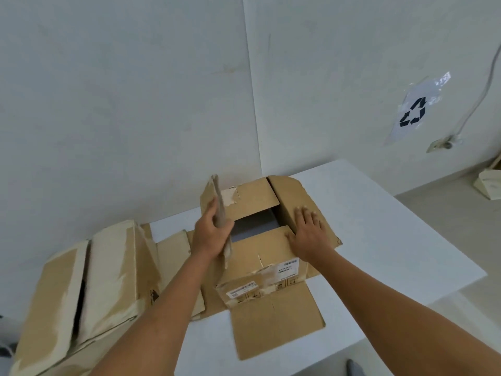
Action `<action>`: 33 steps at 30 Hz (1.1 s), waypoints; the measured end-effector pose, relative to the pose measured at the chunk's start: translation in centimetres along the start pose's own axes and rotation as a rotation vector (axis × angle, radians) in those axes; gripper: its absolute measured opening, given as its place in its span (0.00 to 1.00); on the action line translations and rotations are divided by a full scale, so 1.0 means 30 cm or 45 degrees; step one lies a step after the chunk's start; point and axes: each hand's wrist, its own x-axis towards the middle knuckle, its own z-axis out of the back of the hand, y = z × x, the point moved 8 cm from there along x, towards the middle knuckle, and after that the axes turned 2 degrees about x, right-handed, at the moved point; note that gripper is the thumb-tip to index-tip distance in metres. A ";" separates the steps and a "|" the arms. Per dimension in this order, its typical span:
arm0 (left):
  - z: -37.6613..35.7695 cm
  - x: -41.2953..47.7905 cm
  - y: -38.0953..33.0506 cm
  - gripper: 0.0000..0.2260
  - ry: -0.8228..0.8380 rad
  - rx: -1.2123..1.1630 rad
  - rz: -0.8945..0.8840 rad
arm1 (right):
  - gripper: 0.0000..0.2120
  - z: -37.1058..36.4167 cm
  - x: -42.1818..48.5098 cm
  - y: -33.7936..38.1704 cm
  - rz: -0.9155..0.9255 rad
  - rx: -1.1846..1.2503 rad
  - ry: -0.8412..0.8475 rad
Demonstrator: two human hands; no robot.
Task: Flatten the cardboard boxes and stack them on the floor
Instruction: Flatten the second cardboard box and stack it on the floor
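Note:
A brown cardboard box (260,256) with white shipping labels stands on the white table (379,240), its top open and its flaps spread. My left hand (211,234) grips the box's left flap (219,210), which stands upright and edge-on to me. Spread flat, my right hand (309,229) presses on the right flap (295,204), which slopes down and outward. The front flap (273,318) lies flat on the table toward me. A second, larger box (81,289) with pale tape lies on its side at the left.
A flattened cardboard piece (173,256) lies between the two boxes. The table sits in a wall corner, with a recycling sign (414,109) taped on the right wall. A cable (482,85) runs down to a wall socket. Floor shows at the right.

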 end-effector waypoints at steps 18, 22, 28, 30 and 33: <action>-0.089 -0.060 0.327 0.25 0.099 0.028 0.413 | 0.29 0.045 -0.027 0.030 -0.023 -0.014 -0.133; -0.103 -0.063 0.354 0.23 0.055 -0.267 0.469 | 0.29 0.065 -0.038 0.205 0.259 -0.129 -0.183; -0.103 -0.070 0.363 0.22 -0.031 -0.579 0.527 | 0.29 -0.098 -0.063 0.324 0.384 -0.123 0.072; -0.098 -0.072 0.368 0.22 -0.038 -0.647 0.542 | 0.29 -0.062 -0.065 0.328 0.447 -0.142 -0.065; -0.102 -0.069 0.375 0.22 -0.059 -0.667 0.536 | 0.27 0.003 -0.099 0.342 0.550 -0.081 -0.367</action>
